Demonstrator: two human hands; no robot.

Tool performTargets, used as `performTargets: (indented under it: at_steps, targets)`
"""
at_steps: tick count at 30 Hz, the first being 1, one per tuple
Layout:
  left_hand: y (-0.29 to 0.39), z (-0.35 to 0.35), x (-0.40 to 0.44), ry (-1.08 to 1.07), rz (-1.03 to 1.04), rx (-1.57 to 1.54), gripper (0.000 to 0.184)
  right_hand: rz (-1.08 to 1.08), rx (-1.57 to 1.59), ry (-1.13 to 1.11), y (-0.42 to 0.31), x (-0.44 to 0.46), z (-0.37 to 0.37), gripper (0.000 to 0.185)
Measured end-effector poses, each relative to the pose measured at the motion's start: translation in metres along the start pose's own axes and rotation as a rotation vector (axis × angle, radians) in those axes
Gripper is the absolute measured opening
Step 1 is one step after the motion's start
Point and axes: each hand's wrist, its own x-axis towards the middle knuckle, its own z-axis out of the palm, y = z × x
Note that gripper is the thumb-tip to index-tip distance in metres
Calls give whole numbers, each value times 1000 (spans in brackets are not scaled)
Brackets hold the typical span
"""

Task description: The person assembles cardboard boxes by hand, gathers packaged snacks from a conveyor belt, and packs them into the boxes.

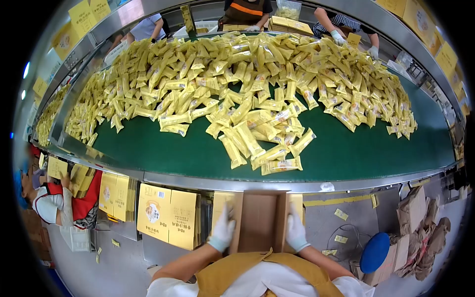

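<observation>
An open cardboard box (260, 222), brown inside, stands between my two gloved hands in front of my apron. My left hand (223, 228), in a white glove, presses against its left wall. On the opposite wall is my right hand (296, 228), gloved the same way. The inside of the box shows no packets. Just beyond it, on the green conveyor belt (346, 158), lies a large heap of yellow wrapped snack packets (252, 123). The nearest packets lie close to the belt's front edge. My fingertips are partly hidden by the box walls and blurred.
Flattened yellow cartons (168, 213) stand in stacks below the belt's metal edge (222, 185) at left. A blue stool (374, 252) and brown paper scraps (430, 247) are at right. Co-workers stand across the belt, and another person (54, 198) is at left.
</observation>
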Motion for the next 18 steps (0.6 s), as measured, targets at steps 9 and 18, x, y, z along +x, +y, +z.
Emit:
performTargets:
  at_steps: [9, 18]
  targets:
    - [99, -20, 206, 137, 395, 803, 66, -528, -627, 99, -94, 180, -44, 63]
    - [100, -24, 275, -112, 362, 1057, 63, -274, -902, -43, -103, 262, -25, 79]
